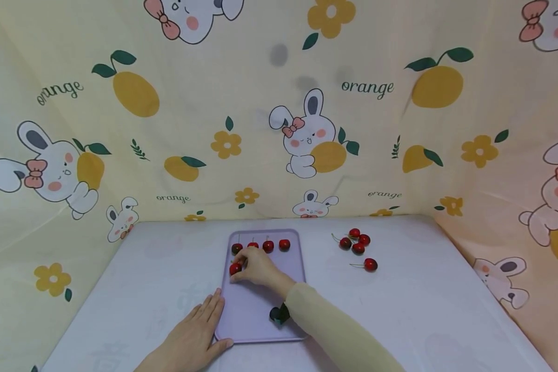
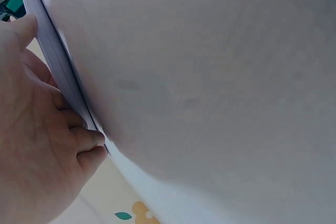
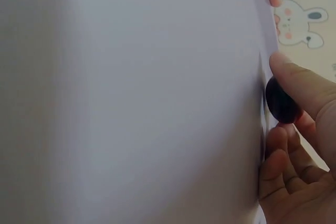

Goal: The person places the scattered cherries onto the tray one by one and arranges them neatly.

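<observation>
A pale purple tray (image 1: 248, 318) lies on the white table. Over its left side, my right hand (image 1: 262, 271) pinches a dark red cherry (image 1: 235, 269) between thumb and fingers, just below a row of cherries. The right wrist view shows the same cherry (image 3: 281, 102) dark against the thumb. Along the tray's far edge sit several cherries (image 1: 268, 246), some with stems upright; one is partly hidden by the right hand. My left hand (image 1: 190, 330) rests at the tray's near left corner, its fingers extended along the left edge and its thumb at the front edge.
Right of the tray, several cherries (image 1: 358, 248) lie clustered on the table (image 1: 400, 310), with a single stemmed cherry (image 1: 370, 264) nearer. A dark wrist camera (image 1: 276, 314) shows beside the right sleeve (image 1: 339, 330). Patterned cloth (image 1: 260, 103) encloses the back and sides.
</observation>
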A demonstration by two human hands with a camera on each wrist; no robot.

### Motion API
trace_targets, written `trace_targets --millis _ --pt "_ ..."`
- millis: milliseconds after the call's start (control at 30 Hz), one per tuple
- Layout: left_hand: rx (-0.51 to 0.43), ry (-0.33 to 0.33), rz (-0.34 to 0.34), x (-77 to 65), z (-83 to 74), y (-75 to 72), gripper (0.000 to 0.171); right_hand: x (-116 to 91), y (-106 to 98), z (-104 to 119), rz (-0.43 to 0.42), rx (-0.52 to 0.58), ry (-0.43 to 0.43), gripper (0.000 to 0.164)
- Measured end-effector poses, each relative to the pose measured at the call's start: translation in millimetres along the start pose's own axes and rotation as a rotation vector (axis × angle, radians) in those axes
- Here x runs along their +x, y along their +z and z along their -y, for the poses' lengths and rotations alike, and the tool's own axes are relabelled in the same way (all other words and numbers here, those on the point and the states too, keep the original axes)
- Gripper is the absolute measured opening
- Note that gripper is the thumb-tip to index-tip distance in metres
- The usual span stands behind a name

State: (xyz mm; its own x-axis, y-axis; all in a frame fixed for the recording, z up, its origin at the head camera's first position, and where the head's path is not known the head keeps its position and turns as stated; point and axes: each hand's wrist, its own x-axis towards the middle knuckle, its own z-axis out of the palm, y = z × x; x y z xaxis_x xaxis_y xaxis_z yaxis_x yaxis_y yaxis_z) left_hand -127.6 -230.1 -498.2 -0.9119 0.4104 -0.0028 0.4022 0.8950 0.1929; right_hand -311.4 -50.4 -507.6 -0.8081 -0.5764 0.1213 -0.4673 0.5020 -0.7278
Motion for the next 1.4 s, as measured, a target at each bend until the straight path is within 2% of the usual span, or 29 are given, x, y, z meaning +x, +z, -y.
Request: trace_targets --millis 367,900,1133,1400 --pt "0.003 -0.002 0.009 0.7 1.2 1.0 0.093 1.1 2.3 3.7 -0.025 -0.002 0.036 0.039" --pt "-0.012 -0.002 0.002 0.5 -0.1 -0.3 0.093 -0.7 0.6 3.1 -0.041 -0.001 0.015 0.041" --pt "0.007 0.005 -0.022 0.1 -1.2 1.3 0.092 -5.7 -4.9 4.5 -0.062 -0.032 0.022 0.042" --pt "-0.005 -0.002 -0.001 0.1 -1.7 1.0 0.094 -18.4 -18.8 8.3 -0.076 -0.01 0.021 0.04"
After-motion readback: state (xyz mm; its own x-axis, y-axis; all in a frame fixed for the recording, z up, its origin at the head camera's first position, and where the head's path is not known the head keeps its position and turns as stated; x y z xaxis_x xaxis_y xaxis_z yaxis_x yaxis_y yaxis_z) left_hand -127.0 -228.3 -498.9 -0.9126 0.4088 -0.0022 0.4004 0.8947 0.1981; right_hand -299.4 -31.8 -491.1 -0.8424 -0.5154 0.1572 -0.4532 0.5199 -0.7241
